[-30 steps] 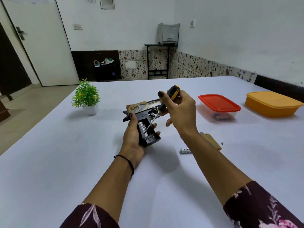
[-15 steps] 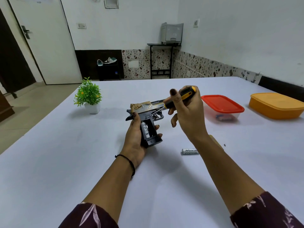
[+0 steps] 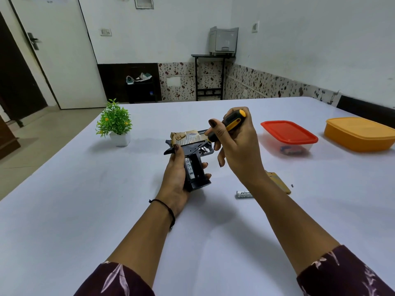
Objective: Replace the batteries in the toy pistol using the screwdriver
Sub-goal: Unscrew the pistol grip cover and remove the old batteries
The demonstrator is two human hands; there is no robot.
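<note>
The left hand curls round the toy pistol by its grip, which looks like light, stiff plastic, I'd say. The right hand pinches the screwdriver just above it.

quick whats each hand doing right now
left hand: grips the toy pistol by its handle
right hand: holds the screwdriver

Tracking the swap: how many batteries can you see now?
2. One battery sits in the open grip of the toy pistol, held in the left hand; a loose battery lies on the table beside the right forearm. More may hide behind that arm or in the boxes.
</note>
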